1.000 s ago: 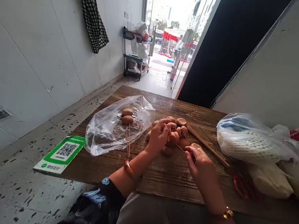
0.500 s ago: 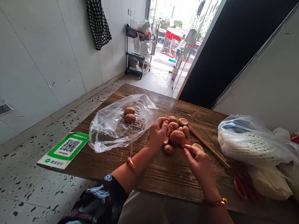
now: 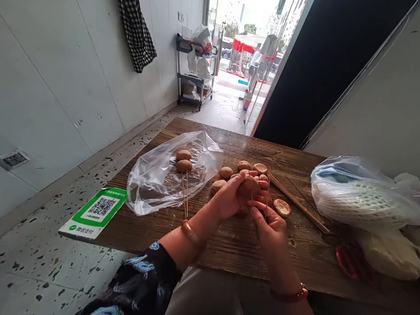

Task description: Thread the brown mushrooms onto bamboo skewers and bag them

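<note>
My left hand (image 3: 230,197) is closed around a brown mushroom (image 3: 250,186), cupping it above the pile. Just to the right, my right hand (image 3: 271,229) pinches thin bamboo skewers (image 3: 252,201) whose tips are at the mushroom; whether they have gone into it I cannot tell. Loose mushrooms (image 3: 226,172) lie around and behind my hands, and one (image 3: 282,208) rests with its pale underside up. On a clear plastic bag (image 3: 151,180) to the left are two mushrooms (image 3: 184,166) with skewers in them.
A bundle of skewers (image 3: 298,203) lies on the wooden table (image 3: 215,253) beyond my right hand. Farther right are red-handled scissors (image 3: 345,262) and a plastic bag with net-wrapped produce (image 3: 357,198). A green QR-code card (image 3: 93,213) sits at the left edge.
My left hand has lifted a mushroom from the pile and turned palm up. My right hand has brought the skewers over to it.
</note>
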A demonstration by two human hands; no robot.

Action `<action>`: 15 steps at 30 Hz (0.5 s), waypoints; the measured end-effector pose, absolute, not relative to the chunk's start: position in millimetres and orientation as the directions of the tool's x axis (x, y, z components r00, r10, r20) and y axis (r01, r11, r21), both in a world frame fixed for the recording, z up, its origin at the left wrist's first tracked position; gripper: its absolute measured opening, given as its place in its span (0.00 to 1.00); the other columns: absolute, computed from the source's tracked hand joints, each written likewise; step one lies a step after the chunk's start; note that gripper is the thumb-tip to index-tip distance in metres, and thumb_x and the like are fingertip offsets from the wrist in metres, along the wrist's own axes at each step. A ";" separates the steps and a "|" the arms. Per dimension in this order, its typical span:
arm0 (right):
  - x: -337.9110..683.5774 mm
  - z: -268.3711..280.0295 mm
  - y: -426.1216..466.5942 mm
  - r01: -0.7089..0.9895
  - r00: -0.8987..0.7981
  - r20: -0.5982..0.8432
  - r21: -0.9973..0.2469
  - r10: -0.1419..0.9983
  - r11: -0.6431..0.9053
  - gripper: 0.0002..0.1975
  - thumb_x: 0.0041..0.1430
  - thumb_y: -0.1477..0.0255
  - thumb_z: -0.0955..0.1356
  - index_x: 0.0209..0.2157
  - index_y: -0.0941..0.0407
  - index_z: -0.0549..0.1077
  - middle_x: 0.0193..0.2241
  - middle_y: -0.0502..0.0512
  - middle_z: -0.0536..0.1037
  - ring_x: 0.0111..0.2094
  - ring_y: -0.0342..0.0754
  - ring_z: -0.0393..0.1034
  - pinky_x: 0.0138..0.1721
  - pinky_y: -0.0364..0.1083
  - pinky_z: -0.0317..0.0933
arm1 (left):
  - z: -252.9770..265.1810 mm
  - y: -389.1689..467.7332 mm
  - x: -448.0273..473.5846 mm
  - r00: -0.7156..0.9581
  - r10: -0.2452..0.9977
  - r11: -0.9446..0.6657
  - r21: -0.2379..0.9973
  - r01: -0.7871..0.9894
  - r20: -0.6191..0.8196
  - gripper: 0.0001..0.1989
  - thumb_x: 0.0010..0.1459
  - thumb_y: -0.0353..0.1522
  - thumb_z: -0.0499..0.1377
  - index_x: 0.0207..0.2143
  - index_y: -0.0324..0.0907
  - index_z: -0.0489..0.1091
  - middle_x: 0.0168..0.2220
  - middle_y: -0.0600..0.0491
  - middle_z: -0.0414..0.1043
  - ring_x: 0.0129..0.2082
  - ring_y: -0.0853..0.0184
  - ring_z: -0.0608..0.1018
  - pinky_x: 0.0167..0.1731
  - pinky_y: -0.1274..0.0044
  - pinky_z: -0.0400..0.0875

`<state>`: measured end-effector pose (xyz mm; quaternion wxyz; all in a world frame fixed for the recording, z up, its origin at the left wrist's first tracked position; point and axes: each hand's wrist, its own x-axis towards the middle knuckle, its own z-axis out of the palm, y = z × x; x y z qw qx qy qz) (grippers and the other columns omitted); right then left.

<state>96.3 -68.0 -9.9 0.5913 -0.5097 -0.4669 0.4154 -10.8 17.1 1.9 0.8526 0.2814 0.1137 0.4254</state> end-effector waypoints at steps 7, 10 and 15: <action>110.9 -13.2 -76.8 0.179 0.220 0.123 -0.980 0.968 0.083 0.27 0.64 0.54 0.61 0.53 0.59 0.70 0.22 0.45 0.65 0.19 0.39 0.53 0.20 0.41 0.50 | -1.2 24.0 -14.7 0.497 0.867 0.407 0.542 -0.735 0.022 0.16 0.65 0.38 0.49 0.43 0.35 0.68 0.38 0.43 0.77 0.32 0.64 0.80 0.38 0.71 0.74; 107.3 -9.0 -91.2 0.294 0.219 0.167 -0.951 0.961 0.099 0.27 0.67 0.56 0.58 0.58 0.59 0.65 0.21 0.45 0.64 0.21 0.42 0.56 0.21 0.42 0.52 | -3.3 25.7 -13.7 0.466 0.885 0.394 0.547 -0.739 -0.007 0.18 0.66 0.40 0.47 0.40 0.35 0.69 0.36 0.43 0.77 0.30 0.66 0.79 0.37 0.72 0.74; 82.8 3.0 -116.9 0.467 0.184 0.298 -0.865 0.937 0.183 0.22 0.69 0.64 0.56 0.58 0.54 0.66 0.20 0.47 0.68 0.21 0.44 0.63 0.25 0.43 0.60 | -4.9 24.1 -9.1 0.473 0.880 0.423 0.534 -0.732 -0.047 0.23 0.67 0.42 0.43 0.40 0.35 0.70 0.33 0.43 0.76 0.28 0.66 0.78 0.37 0.71 0.74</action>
